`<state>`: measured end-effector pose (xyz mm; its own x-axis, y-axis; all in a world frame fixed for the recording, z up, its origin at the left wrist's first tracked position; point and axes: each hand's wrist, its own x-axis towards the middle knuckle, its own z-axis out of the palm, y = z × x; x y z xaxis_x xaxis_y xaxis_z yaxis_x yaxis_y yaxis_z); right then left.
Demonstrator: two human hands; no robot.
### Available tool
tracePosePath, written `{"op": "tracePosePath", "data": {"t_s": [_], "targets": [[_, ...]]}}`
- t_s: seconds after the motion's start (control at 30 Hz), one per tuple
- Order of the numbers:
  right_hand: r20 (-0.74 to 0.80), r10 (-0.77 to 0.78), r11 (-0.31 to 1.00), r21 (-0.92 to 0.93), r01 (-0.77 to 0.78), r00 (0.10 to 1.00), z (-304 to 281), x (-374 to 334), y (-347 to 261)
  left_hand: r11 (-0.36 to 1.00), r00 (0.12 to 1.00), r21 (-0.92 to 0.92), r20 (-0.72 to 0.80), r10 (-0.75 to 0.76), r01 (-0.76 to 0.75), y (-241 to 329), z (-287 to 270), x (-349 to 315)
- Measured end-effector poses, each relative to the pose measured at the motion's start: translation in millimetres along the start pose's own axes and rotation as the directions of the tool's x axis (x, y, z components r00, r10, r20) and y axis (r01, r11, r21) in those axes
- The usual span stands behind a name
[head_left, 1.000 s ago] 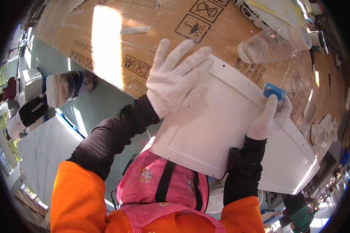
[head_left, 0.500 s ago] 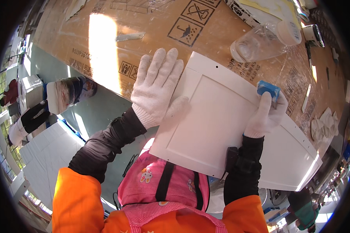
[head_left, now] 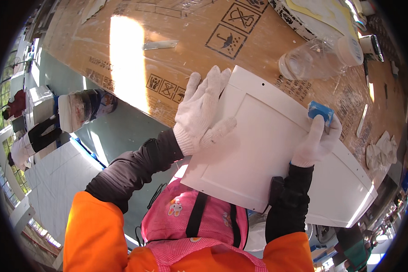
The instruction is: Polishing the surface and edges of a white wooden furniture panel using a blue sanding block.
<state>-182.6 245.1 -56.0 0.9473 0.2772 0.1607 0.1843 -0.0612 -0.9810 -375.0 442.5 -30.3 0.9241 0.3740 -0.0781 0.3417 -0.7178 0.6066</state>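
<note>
My flat left hand (head_left: pixel 198 115) seemingly steadies the white panel (head_left: pixel 247 145) beneath. My right hand (head_left: pixel 313 143) pinches a blue block (head_left: pixel 321 109), likely needing control next.

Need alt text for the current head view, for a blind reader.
A person's white-gloved right hand holds a small blue block near a white panel's far right corner; the open, gloved left hand is at the panel's left edge. Beyond, a clear bottle lies on printed brown cardboard.

Two gloved hands (head_left: pixel 198 113) (head_left: pixel 313 143), one white panel (head_left: pixel 254 140), one blue block (head_left: pixel 320 110), one clear bottle (head_left: pixel 310 59)
</note>
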Motion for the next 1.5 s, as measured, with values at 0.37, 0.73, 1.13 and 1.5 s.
{"op": "tracePosePath", "data": {"t_s": [0.37,0.73,1.13,1.5], "targets": [[0.039,0.025,0.999,-0.029,-0.024,0.999,4.6,-0.7,-1.0,0.978,0.981,-0.094,-0.083,0.177,-0.185,-42.0,-4.7,30.9],[-0.07,0.016,0.999,-0.045,-0.019,0.997,-3.6,7.8,11.5,0.8,0.88,0.371,0.134,0.455,-0.471,-121.8,-56.0,-21.6],[0.371,0.259,0.966,-0.093,-0.242,0.892,2.4,-49.4,-42.6,0.908,0.946,0.385,-0.197,0.259,-0.168,-112.5,-51.1,-8.4],[0.686,-0.08,0.859,-0.321,0.4,0.723,29.2,-199.6,-66.7,0.903,0.862,0.357,-0.351,0.365,-0.237,-123.7,-32.1,3.0]]}}
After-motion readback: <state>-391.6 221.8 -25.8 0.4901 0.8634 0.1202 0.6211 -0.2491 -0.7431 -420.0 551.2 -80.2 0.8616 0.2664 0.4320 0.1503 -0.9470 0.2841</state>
